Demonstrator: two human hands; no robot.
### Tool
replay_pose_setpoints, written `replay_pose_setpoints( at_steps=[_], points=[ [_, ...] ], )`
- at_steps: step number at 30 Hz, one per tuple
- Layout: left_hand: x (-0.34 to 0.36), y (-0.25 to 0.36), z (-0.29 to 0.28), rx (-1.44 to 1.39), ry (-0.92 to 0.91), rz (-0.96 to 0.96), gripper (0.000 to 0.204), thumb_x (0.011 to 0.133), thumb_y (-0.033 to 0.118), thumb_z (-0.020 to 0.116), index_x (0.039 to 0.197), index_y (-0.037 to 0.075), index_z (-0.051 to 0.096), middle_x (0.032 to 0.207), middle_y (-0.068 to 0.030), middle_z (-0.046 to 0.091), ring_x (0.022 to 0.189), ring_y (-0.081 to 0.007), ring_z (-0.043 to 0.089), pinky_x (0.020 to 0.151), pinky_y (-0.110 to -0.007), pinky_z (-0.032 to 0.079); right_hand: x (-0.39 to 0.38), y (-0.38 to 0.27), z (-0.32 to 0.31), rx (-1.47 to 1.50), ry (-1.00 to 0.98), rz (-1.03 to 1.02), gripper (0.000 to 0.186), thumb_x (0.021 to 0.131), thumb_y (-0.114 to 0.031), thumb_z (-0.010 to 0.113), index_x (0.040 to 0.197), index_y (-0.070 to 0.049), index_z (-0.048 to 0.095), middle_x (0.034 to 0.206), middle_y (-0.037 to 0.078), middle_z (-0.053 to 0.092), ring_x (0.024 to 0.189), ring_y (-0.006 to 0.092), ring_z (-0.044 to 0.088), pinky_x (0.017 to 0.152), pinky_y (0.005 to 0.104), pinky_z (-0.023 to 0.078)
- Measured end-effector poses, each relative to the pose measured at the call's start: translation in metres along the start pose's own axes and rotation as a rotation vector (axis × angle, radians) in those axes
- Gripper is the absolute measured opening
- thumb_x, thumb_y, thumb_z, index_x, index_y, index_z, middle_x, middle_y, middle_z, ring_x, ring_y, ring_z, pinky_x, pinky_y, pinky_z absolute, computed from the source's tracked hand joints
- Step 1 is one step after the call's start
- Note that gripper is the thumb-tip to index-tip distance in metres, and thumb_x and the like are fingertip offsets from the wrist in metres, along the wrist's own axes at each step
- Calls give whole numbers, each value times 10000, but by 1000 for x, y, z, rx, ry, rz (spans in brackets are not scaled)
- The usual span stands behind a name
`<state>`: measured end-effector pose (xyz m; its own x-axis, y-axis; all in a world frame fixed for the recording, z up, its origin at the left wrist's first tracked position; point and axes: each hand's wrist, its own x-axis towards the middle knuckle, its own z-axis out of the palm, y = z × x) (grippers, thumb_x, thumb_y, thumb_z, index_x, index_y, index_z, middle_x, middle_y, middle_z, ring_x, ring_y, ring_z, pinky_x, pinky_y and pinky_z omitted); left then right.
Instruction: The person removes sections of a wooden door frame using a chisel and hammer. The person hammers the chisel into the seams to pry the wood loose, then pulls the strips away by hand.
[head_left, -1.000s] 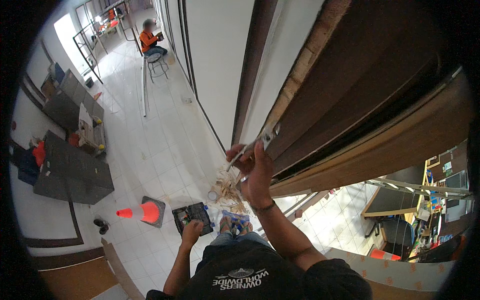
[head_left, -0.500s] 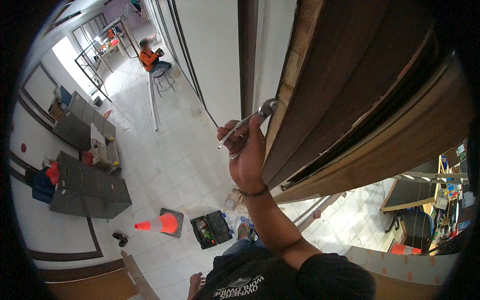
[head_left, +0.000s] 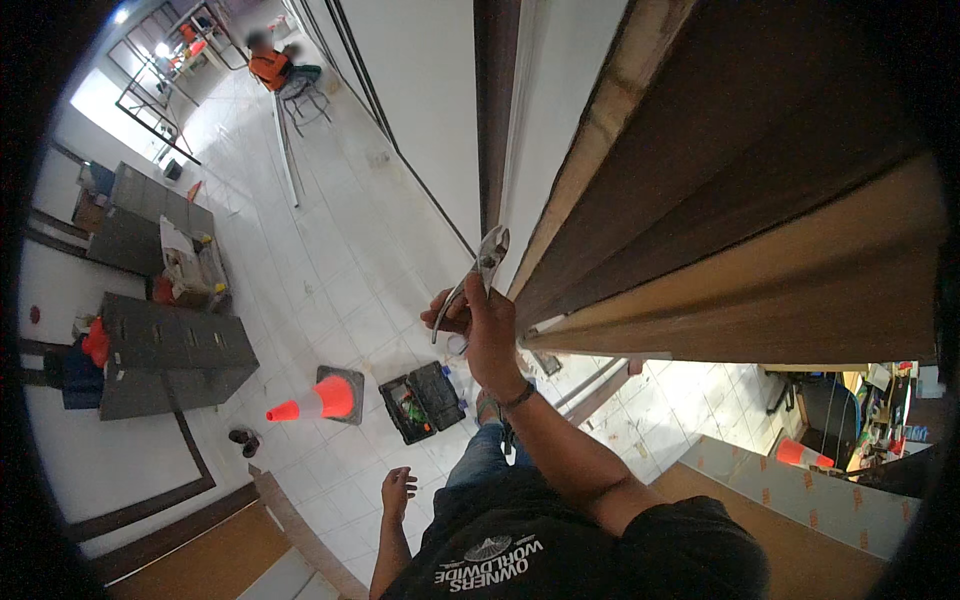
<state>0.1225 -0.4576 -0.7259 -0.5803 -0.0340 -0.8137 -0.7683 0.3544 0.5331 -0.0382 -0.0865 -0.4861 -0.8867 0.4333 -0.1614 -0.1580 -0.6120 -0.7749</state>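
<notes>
Slip-joint pliers [head_left: 487, 256] of shiny metal are held up in my right hand [head_left: 490, 335], fingers closed round the handles. The jaws point upward and stand apart from the brown wooden panel edge [head_left: 610, 115] to their right. One handle sticks out on the left of my fingers. My left hand [head_left: 398, 490] hangs low beside my body with nothing in it. Its fingers are loosely bent and apart. On the floor ahead of my feet lies an open black toolbox [head_left: 422, 402] with tools inside.
An orange and white cone [head_left: 325, 397] stands left of the toolbox. Grey metal cabinets [head_left: 175, 355] line the left wall. Farther off, a person in orange [head_left: 270, 68] sits on a stool. A long metal strip [head_left: 285, 150] lies on the tiles; another cone [head_left: 800, 453] is at right.
My right hand has drawn the pliers down and back from the wooden edge, where their jaws were. My left hand has come farther into view. The whole view has shifted.
</notes>
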Motion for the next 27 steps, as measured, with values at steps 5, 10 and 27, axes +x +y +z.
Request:
replay_pose_setpoints(
  at_steps=[5, 10, 27],
  points=[
    [4, -39, -9, 24, -53, -124, 321, 893, 325, 555, 1068, 57, 573, 829, -104, 649, 642, -181, 597, 556, -327, 481, -2, 9, -13, -68, 89, 23, 502, 947, -491, 433, 703, -56, 489, 769, 136, 630, 736, 239, 676, 696, 387, 570],
    [-1, -62, -17, 80, -52, -258, 309, 884, 325, 562, 1052, 66, 571, 824, -104, 649, 608, -185, 589, 542, -334, 484, 3, 0, -24, -50, 192, 7, 507, 937, -490, 460, 674, -57, 484, 744, 137, 622, 689, 233, 662, 678, 367, 562],
    [4, -19, -8, 58, -41, -94, 326, 905, 335, 543, 1065, 52, 571, 838, -89, 648, 657, -163, 597, 566, -297, 477, 46, -28, -12, 215, 193, -221, 484, 935, -476, 475, 702, -52, 499, 698, 116, 602, 630, 236, 643, 601, 365, 545]
  ],
)
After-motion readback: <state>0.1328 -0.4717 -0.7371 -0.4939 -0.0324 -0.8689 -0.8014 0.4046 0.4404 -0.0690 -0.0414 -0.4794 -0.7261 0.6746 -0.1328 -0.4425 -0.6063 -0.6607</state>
